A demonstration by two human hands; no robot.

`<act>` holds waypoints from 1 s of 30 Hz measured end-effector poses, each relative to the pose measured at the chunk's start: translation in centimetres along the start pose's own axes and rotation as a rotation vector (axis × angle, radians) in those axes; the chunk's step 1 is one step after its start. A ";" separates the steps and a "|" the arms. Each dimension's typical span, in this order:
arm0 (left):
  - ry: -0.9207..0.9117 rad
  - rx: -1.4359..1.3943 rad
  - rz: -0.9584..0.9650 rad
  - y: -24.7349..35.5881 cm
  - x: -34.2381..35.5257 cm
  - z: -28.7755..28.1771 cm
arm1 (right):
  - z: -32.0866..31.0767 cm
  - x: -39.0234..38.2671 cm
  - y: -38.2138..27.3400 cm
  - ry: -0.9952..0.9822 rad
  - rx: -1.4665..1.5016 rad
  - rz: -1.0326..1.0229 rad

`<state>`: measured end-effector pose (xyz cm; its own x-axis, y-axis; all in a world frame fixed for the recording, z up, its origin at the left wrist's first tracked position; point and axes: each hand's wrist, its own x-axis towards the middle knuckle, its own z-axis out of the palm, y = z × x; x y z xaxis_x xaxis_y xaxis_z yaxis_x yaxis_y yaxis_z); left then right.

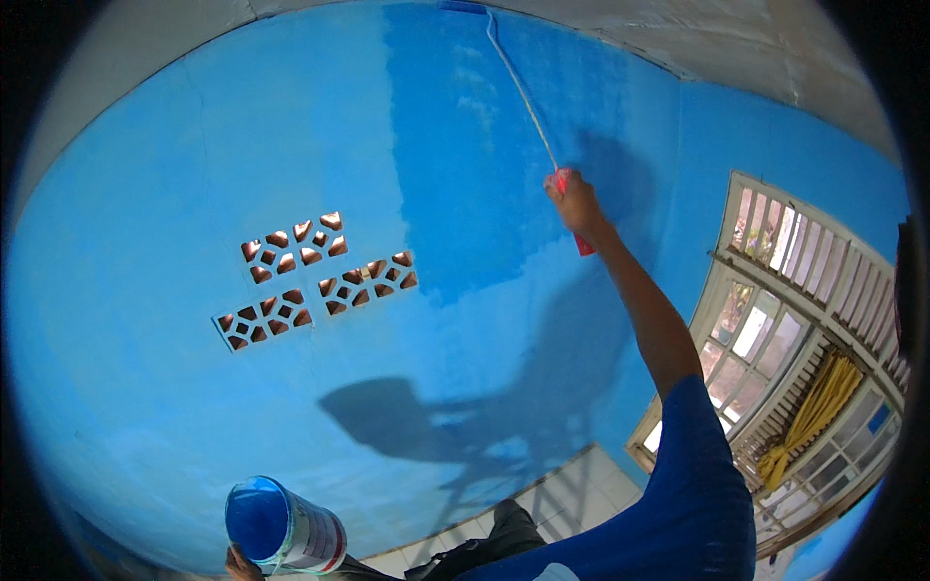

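My right hand (581,205) is closed around the red handle of a paint roller (528,102), arm stretched up. The roller's thin frame reaches to its blue roller head (463,7), which lies against the top of the wall by the ceiling. Darker, fresh-looking blue paint (455,174) covers a patch of the lighter blue wall (300,126) below it. Low on the left, my left hand (242,564) grips the side of a paint bucket (315,537), tilted so its blue-coated inside shows. Most of that hand is cut off by the lower edge.
Patterned vent blocks (315,281) pierce the wall at centre left. A louvred window (765,320) with a bunched yellow curtain (809,416) stands at the right. White floor tiles (591,489) lie far below my legs. The pale ceiling (717,39) meets the wall overhead.
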<state>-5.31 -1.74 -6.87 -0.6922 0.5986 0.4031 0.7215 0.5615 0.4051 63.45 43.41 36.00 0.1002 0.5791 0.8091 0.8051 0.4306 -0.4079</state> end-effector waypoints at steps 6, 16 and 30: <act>-0.002 0.086 0.024 -2.5 -0.2 2.0 | 1.6 -7.5 3.8 -0.059 -0.031 0.076; -0.022 -0.062 -0.015 -0.6 -0.5 0.3 | -0.2 -0.1 0.8 0.015 -0.255 -0.198; -0.014 -0.090 -0.031 -0.1 -0.2 -0.3 | 0.9 -4.5 2.8 0.016 -0.110 -0.105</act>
<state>-5.23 -2.07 -6.79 -0.7133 0.5901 0.3782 0.6951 0.5267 0.4893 64.77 42.59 30.82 0.0202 0.5233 0.8519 0.8706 0.4098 -0.2723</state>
